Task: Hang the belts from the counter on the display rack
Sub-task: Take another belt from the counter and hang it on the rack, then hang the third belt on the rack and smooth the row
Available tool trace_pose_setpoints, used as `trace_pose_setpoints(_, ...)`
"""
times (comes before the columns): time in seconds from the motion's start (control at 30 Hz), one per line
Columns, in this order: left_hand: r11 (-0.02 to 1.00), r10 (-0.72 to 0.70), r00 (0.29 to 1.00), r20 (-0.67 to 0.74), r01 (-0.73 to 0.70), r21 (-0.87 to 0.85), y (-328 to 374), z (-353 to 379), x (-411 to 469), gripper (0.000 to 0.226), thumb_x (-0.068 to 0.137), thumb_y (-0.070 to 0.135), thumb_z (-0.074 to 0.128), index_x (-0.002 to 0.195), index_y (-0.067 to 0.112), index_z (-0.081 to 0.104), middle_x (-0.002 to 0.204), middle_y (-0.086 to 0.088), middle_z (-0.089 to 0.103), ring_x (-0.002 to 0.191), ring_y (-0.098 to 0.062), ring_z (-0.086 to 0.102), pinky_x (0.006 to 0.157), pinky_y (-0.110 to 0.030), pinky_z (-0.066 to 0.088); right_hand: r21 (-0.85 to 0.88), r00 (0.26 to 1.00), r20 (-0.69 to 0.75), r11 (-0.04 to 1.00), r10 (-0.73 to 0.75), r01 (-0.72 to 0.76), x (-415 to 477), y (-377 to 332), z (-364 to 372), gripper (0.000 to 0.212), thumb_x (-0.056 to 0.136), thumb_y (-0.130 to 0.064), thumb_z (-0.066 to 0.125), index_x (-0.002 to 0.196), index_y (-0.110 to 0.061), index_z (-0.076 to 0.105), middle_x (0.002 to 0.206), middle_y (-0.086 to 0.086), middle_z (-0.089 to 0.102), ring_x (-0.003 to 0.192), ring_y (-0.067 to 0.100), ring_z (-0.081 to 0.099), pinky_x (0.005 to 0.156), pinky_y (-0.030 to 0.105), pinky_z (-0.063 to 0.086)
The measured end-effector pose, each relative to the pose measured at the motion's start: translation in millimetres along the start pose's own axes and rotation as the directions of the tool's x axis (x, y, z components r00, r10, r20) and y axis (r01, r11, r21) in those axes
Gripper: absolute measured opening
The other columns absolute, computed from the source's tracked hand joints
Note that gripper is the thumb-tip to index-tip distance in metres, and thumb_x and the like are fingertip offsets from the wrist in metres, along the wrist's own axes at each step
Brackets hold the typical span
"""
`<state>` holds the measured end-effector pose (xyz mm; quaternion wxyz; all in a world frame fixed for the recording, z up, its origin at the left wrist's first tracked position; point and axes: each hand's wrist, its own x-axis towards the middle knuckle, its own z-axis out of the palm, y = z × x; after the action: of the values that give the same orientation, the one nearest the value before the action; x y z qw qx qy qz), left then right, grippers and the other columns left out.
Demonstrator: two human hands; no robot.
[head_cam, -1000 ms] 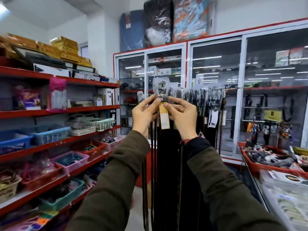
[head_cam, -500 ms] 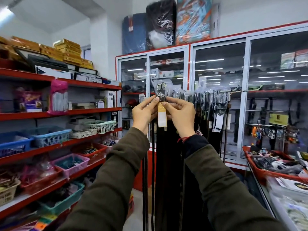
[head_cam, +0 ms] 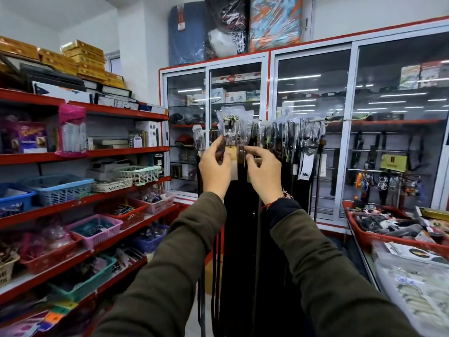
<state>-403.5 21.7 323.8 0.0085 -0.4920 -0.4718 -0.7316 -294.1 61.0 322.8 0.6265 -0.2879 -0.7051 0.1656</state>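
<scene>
A black belt (head_cam: 239, 203) hangs straight down in front of me. Its metal buckle (head_cam: 230, 126) is wrapped in clear plastic, and a yellow-and-white tag sits just below it. My left hand (head_cam: 215, 167) pinches the left side of the wrapped buckle end. My right hand (head_cam: 263, 172) pinches the right side at the same height. The buckle is level with the display rack's horizontal rod (head_cam: 340, 119), at the left end of a row of several dark hanging belts (head_cam: 295, 147). The hook under the wrap is hidden.
Red shelves (head_cam: 126, 188) with baskets of small goods run along the left. Glass-door cabinets (head_cam: 313, 147) stand behind the rack. A counter on the right carries a red tray (head_cam: 364, 235) of items and packaged goods (head_cam: 418, 290).
My hands have drifted slightly apart, so more of the tag shows between them. The buckle stays at the rod's height.
</scene>
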Motion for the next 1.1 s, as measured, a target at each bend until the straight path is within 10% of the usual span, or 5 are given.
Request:
trace_pose_setpoints(0.27, 0.782, 0.337, 0.924, 0.179, -0.381, 0.494, -24.4, 32.5, -84.6, 0.062, 0.102, 0.026, 0.044, 0.16, 0.022, 0.023, 0.171, -0.003, 0.013, 0.159, -0.025, 0.001, 0.129, -0.045, 0.0, -0.412, 0.98, -0.038, 0.896, -0.198, 0.165, -61.9, 51.6, -47.1, 0.042, 0.107, -0.022, 0.042, 0.149, -0.017, 0.048, 0.161, 0.003, 0.041, 0.155, 0.025, 0.028, 0.129, 0.047, 0.018)
trace_pose_setpoints(0.77, 0.855, 0.154, 0.823, 0.547, -0.389, 0.344, -57.1, 141.9, -260.9, 0.057, 0.105, 0.032, 0.043, 0.159, 0.024, 0.027, 0.171, 0.001, 0.01, 0.159, -0.022, -0.004, 0.129, -0.045, -0.003, -0.772, 0.989, -0.072, 0.621, 0.13, -0.138, -197.2, 158.7, -211.1, 0.047, 0.107, -0.031, 0.041, 0.153, -0.021, 0.041, 0.171, 0.003, 0.019, 0.161, 0.029, 0.005, 0.129, 0.054, 0.003)
trace_pose_setpoints(1.1, 0.906, 0.087, 0.559, 0.824, -0.389, 0.168, -58.2, 227.0, -372.2, 0.053, 0.106, 0.038, 0.041, 0.156, 0.023, 0.032, 0.17, -0.001, 0.015, 0.159, -0.024, -0.001, 0.129, -0.05, 0.001, -0.846, 0.886, -0.219, 0.374, 0.409, -0.381, -282.6, 212.4, -341.8, 0.043, 0.103, -0.02, 0.046, 0.145, -0.025, 0.049, 0.167, 0.001, 0.03, 0.16, 0.028, 0.013, 0.126, 0.059, -0.001)
